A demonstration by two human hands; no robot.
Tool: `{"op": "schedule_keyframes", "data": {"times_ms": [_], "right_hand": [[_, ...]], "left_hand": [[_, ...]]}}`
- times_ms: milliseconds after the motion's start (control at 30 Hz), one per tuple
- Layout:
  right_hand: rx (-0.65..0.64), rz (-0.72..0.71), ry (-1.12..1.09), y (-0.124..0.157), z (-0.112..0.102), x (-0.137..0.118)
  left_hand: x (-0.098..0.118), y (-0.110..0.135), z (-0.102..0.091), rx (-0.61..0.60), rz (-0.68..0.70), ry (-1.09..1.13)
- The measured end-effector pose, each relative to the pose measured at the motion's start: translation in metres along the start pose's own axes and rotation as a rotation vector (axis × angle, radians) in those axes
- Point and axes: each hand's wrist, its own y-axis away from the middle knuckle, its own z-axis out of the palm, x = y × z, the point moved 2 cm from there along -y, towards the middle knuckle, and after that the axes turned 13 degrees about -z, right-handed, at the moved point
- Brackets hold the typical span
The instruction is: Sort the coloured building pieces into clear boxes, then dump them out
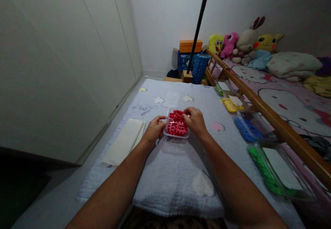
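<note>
A clear plastic box (176,140) stands before me on the cloth-covered table, filled with red interlocking plastic pieces (177,127). On its left side my left hand (156,129) is closed on the wall, thumb near the rim. My right hand (195,120) reaches over the upper right corner, its thumb and fingers pinched together at the red pieces there. Part of what those fingertips hold is hidden by the hand.
A folded cream cloth (124,141) lies to the left. Along the right edge stand clear boxes with green (266,173), blue (245,127) and yellow pieces (231,105), beside a wooden bed rail (248,94). A black pole (199,29) rises behind the table.
</note>
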Motion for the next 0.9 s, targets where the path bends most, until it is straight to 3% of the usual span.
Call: {"op": "schedule_keyframes", "data": {"times_ms": [233,433,633,767,900], "right_hand": [[-0.051,-0.042,0.086,0.0,-0.007,0.003],[-0.264,-0.179,0.066,0.028,-0.027,0.0],[-0.309,-0.164,0.073,0.031,-0.018,-0.014],[-0.238,-0.132,0.056,0.022,-0.024,-0.001],[-0.062,-0.027,0.112,0.015,-0.033,0.046]], "left_hand": [[0.003,0.004,0.002,-0.011,-0.008,0.001],[0.003,0.004,0.001,0.007,-0.011,0.007],[0.002,0.004,0.001,-0.005,-0.002,-0.001],[0.001,0.004,0.001,-0.007,0.001,-0.004],[-0.001,0.001,0.0,-0.01,-0.002,0.009]]}}
